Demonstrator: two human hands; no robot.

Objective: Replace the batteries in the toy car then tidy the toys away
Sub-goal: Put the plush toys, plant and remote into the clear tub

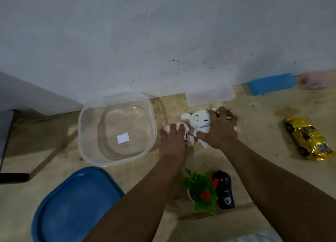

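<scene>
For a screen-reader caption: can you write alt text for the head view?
Two hands gather soft toys on a wooden floor: the left hand grips a pink plush, the right hand a white plush, beside an open clear tub. A blue lid, remote, plastic plant and gold toy car lie around.

Home interior, likely a playroom corner or living space. Worn wooden surface (263, 114) meets a scuffed, speckled white wall (163, 32). Toys scattered: white plush rabbit (198, 122), gold toy car (309, 138) at right. Clear plastic storage tub (82, 118) left, its blue lid (72, 205) near left.
</scene>
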